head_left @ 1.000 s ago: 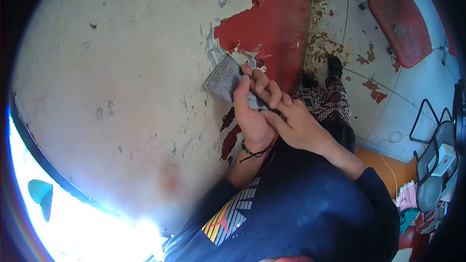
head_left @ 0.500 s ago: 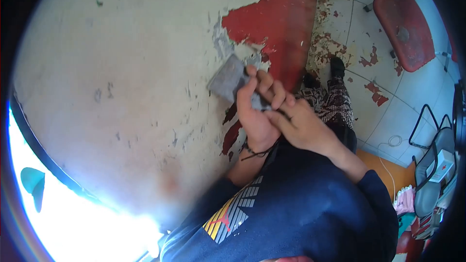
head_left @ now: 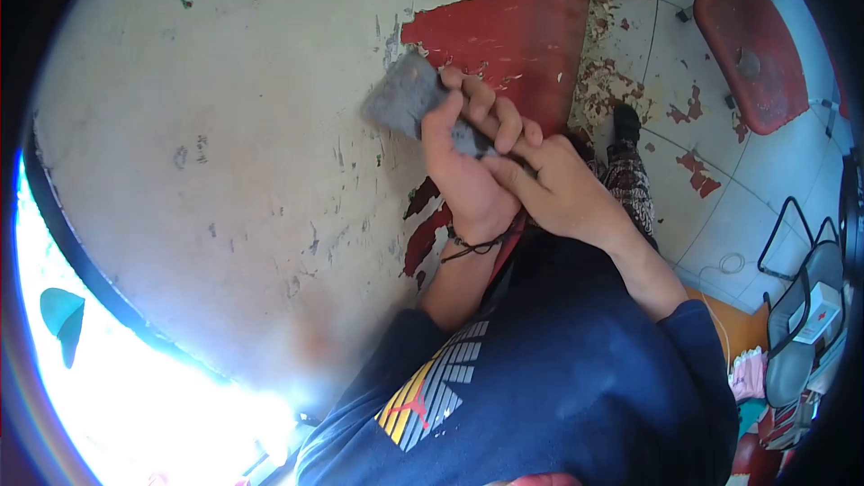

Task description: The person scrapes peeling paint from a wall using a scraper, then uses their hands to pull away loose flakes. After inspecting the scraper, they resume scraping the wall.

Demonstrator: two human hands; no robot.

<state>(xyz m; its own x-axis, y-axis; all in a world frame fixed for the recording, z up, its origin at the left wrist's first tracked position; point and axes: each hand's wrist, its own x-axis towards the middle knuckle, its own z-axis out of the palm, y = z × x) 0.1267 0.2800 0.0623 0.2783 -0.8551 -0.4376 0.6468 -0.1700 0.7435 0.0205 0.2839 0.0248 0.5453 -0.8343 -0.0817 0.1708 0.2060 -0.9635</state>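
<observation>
The person stood close against the wall, both hands wrapped around a scraper. The left hand was closed tight over the tool just behind its blade, thumb laid along the near side and fingers curled over the top. The right hand was closed too, gripping the handle end right behind the left, the two hands touching. The handle itself was hidden inside those fists, so I could not see its shape.

The scraper's flat grey blade lay against the wall at the ragged edge of the red paint, its tip pointing up and to the left onto the bare, pale plaster. Small patches of red clung to the wall just below the left wrist, which wore a thin dark cord bracelet.

The person wore a dark blue sweatshirt with a printed emblem on the chest. Paint flakes littered the tiled floor beside the wall, and a red stool stood well apart to the right.
</observation>
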